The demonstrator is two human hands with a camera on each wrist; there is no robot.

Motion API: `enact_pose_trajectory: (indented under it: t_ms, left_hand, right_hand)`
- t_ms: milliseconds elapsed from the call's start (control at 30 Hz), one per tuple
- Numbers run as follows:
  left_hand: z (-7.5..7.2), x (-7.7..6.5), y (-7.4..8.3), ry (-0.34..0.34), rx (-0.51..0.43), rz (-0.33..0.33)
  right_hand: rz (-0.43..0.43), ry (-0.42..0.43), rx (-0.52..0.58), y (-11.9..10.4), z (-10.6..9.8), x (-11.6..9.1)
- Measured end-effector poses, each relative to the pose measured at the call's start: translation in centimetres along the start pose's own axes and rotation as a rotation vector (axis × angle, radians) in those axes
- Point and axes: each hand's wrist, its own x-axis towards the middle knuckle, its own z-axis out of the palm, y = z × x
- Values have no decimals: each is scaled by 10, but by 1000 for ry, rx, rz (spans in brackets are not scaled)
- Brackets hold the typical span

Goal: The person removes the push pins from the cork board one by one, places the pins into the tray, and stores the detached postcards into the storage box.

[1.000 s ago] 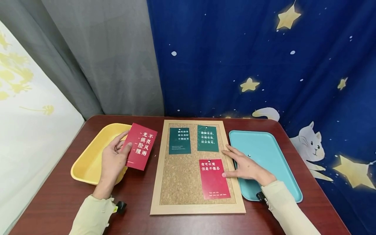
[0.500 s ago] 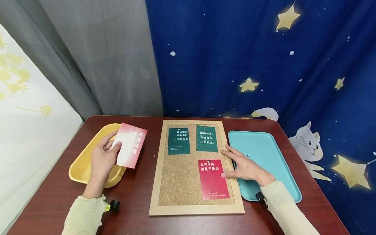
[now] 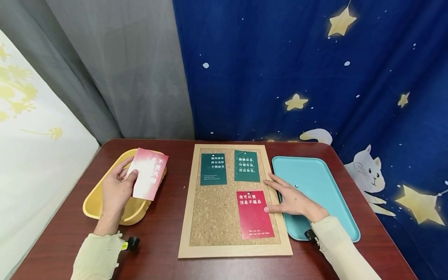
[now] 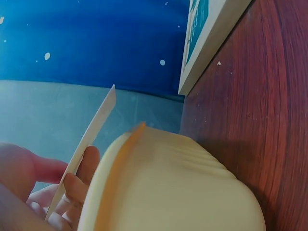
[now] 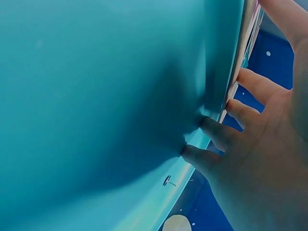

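Observation:
My left hand point(image 3: 117, 190) pinches a red card point(image 3: 148, 175) between thumb and fingers, over the yellow basin point(image 3: 91, 196); glare whitens part of its face. In the left wrist view that card point(image 4: 89, 137) appears nearly edge-on beside the basin's rim. The corkboard point(image 3: 210, 217) lies on the table with two green cards point(image 3: 214, 169) pinned along its top and one red card point(image 3: 255, 217) pinned at lower right. My right hand point(image 3: 292, 198) rests with spread fingers at the board's right frame, thumb by the pinned red card. Its outer fingertips point(image 5: 190, 151) reach the blue tray.
The blue tray point(image 3: 325, 186) stands just right of the board and holds a pushpin point(image 5: 167, 181). The basin sits at the left. Behind the table point(image 3: 168, 241) hang grey and blue curtains point(image 3: 245, 77).
My left hand has moved left with the red card, from beside the basin to over it, and the card has tilted into glare. My right hand stays at the board's edge.

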Motion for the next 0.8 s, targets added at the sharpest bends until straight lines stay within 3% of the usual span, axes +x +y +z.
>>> enact_pose_trajectory:
  t_ms: [567, 800]
  left_hand:
    - [-17, 13, -8, 35, 25, -85]
    - [-24, 13, -13, -8, 49, -119]
  right_hand:
    - [0, 5, -1, 1, 0, 0]
    - [-5, 7, 2, 0, 2, -1]
